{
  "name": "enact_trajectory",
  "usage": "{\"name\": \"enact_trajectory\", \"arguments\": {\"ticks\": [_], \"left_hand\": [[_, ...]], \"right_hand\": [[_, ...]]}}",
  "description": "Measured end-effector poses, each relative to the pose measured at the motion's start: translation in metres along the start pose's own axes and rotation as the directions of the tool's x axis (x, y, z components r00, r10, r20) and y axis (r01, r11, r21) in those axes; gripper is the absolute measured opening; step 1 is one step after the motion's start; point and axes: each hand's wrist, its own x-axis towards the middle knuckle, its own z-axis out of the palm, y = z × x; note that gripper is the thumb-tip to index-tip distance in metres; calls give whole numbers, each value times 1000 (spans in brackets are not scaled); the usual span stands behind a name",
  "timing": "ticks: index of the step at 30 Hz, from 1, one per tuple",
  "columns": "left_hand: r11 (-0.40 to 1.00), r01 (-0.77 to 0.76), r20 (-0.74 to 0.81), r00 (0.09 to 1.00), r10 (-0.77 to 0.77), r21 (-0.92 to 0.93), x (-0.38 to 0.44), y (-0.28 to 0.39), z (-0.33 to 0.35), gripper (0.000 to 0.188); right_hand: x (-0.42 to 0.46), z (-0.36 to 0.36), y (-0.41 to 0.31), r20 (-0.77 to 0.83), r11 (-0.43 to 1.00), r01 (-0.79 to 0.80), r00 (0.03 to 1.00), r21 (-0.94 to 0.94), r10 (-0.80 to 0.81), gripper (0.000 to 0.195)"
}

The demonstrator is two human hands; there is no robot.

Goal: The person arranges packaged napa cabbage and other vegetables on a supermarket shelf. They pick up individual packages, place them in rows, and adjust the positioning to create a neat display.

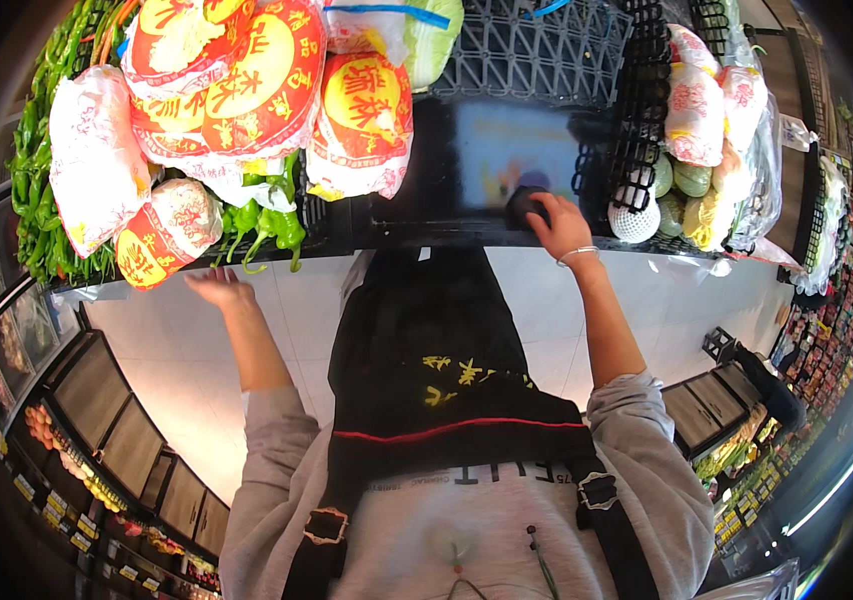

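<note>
My left hand [222, 291] is palm up with its fingers apart, just below the shelf's front edge, near a paper-wrapped vegetable or fruit [148, 259]. Nothing shows in it. My right hand [563, 225], with a bracelet at the wrist, grips a dark, soft-looking item [524, 204], possibly a cloth, against the black shelf surface [426, 161]. A bluish reflection lies on that surface. Green peppers [280, 227] hang over the edge between my hands, beside a red-and-yellow wrapped bundle [362, 135].
Large wrapped bundles [261, 82] and long green peppers [40, 195] fill the left. A black plastic grid [539, 56] lies behind the bare surface. A black mesh divider [640, 97], a white foam-netted item [634, 217] and green round produce [690, 176] stand right. Behind are wooden cabinets [130, 442].
</note>
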Motion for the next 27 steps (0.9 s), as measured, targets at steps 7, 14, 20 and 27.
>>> {"name": "enact_trajectory", "arguments": {"ticks": [7, 14, 20, 27], "left_hand": [[936, -335, -209, 913, 351, 109, -16, -11, 70, 57], [842, -331, -381, 779, 499, 426, 47, -54, 44, 54], [829, -321, -386, 768, 511, 459, 59, -59, 39, 52], [815, -302, -395, 757, 520, 494, 62, -63, 46, 50]], "right_hand": [[45, 39, -115, 162, 952, 185, 960, 242, -228, 28], [89, 57, -173, 449, 965, 102, 870, 241, -204, 31], [70, 33, -174, 667, 486, -493, 682, 722, -299, 38], [-20, 18, -156, 492, 854, -159, 862, 495, -124, 33]]}}
